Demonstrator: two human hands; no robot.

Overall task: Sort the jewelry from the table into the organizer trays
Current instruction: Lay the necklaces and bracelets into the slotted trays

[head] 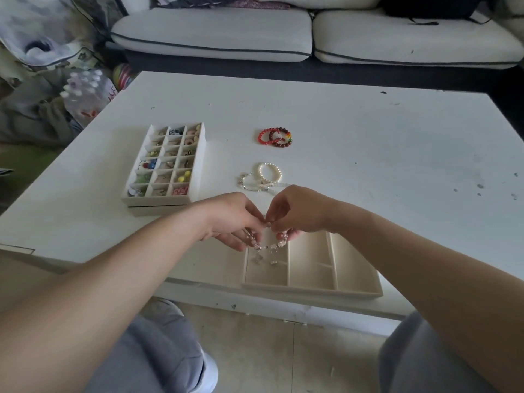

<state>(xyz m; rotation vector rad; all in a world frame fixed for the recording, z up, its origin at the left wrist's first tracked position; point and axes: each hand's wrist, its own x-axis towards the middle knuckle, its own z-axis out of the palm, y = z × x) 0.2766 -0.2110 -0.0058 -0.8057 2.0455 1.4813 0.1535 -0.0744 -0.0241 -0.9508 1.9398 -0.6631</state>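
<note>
I logged: left hand and right hand, each grip pinched on one pink bead bracelet, which hung over the leftmost compartment of the long tray on the white surface.

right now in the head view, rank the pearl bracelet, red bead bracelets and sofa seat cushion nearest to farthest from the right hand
1. pearl bracelet, just beyond the right hand, which pinches a beaded charm bracelet
2. red bead bracelets, farther back, mid table
3. sofa seat cushion, past the table's far edge
</note>
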